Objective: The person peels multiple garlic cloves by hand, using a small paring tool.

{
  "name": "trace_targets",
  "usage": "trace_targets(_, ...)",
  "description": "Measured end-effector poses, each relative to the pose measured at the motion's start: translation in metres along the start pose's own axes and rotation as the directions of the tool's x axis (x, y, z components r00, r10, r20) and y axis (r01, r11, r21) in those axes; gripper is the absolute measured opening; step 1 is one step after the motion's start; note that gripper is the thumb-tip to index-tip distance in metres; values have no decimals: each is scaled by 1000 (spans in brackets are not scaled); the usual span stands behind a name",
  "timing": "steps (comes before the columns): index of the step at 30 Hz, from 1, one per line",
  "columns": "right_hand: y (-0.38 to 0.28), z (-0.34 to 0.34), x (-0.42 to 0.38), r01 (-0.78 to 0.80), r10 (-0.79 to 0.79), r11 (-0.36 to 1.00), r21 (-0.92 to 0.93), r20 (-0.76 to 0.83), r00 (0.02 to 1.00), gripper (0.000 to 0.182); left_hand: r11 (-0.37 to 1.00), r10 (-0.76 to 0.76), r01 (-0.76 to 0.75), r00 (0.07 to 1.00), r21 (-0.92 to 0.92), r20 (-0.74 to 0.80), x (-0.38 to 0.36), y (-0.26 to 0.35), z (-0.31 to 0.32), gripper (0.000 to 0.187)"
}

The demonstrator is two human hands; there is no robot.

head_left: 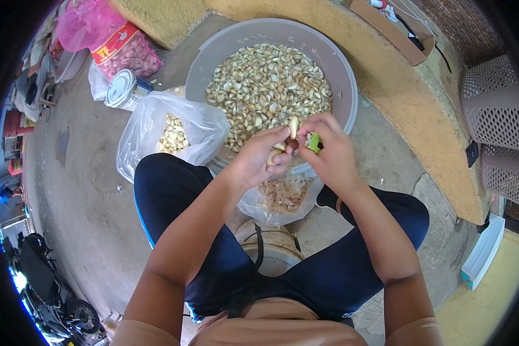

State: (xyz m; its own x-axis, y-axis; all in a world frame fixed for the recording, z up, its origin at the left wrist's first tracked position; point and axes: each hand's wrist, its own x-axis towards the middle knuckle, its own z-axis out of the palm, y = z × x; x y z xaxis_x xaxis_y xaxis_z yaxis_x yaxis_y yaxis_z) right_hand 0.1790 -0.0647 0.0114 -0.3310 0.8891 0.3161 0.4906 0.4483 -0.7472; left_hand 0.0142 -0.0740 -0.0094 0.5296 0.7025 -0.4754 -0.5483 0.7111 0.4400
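Note:
Several garlic cloves are in my left hand (260, 154), one of them (294, 127) raised between the fingertips. Close beside it on the right, my right hand (328, 151) is closed on a small green tool (313, 143); its blade cannot be made out. Both hands are over the near edge of a large grey tub (345, 86), which holds many loose cloves (268, 86). To the left of the tub, an open clear plastic bag (205, 124) contains pale peeled cloves (173, 135). Papery skins (282, 195) lie in another plastic bag below my hands, between my knees.
A metal can (127, 90) and a pink net sack of garlic (134, 55) stand at the upper left. A yellow ledge (409, 115) curves along the right, with a cardboard box (386, 29) on top. Perforated baskets (497, 115) are far right; a motorcycle (46, 277) is lower left.

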Motion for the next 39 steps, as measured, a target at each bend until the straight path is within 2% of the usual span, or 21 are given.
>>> trace_targets(2, 0, 0, -1, -29, 30, 999, -30, 31, 999, 26, 999, 6, -5, 1000, 38, -30, 0, 1, 2, 19)
trace_targets(6, 5, -1, -2, 35, -25, 991, -130, 82, 996, 29, 989, 27, -4, 987, 145, -156, -1, 3, 8, 20)
trace_targets(9, 4, -2, -2, 83, -64, 979, -185, 106, 992, 30, 948, 67, -7, 981, 317, -180, 2, 3, 3, 20)
trace_targets(11, 4, -3, -3, 99, -67, 967, -236, 139, 988, 31, 955, 62, -7, 983, 296, -175, 1, 4, 2, 20)
trace_targets(14, 6, -2, -3, 208, -161, 936, -284, 179, 971, 32, 948, 64, -9, 985, 319, -161, 1, 6, -2, 19)
trace_targets(17, 5, -2, -2, 223, -189, 935, -277, 144, 971, 33, 947, 79, -20, 982, 320, -172, 0, 8, 1, 19)
trace_targets(20, 1, -2, -3, 59, -27, 974, -218, 149, 988, 31, 948, 122, -62, 976, 313, -178, -1, 9, 6, 20)
trace_targets(23, 9, 5, -5, -52, 53, 995, -87, 16, 998, 24, 957, 197, -143, 960, 254, -200, 0, 8, 7, 21)
trace_targets(25, 17, 6, -4, -178, 179, 983, 52, -21, 984, 18, 947, 240, -185, 951, 264, -193, 0, 9, 8, 23)
trace_targets(27, 16, 5, -1, -353, 357, 912, 207, 17, 934, 15, 917, 273, -208, 950, 341, -153, -1, 12, 10, 28)
trace_targets(29, 8, 0, 3, -568, 558, 748, 343, 138, 818, 14, 878, 259, -175, 956, 446, -136, -1, 11, 10, 30)
trace_targets(32, 4, 1, 3, -499, 499, 766, 404, 116, 859, 18, 788, 311, -177, 941, 589, -133, -4, 10, 16, 31)
trace_targets(36, 2, 3, -1, -418, 418, 854, 309, 70, 906, 21, 654, 381, -153, 913, 741, -148, -4, 9, 20, 32)
trace_targets(39, 1, 4, -2, -397, 413, 858, 325, 22, 911, 19, 652, 385, -142, 908, 745, -165, -3, 8, 15, 27)
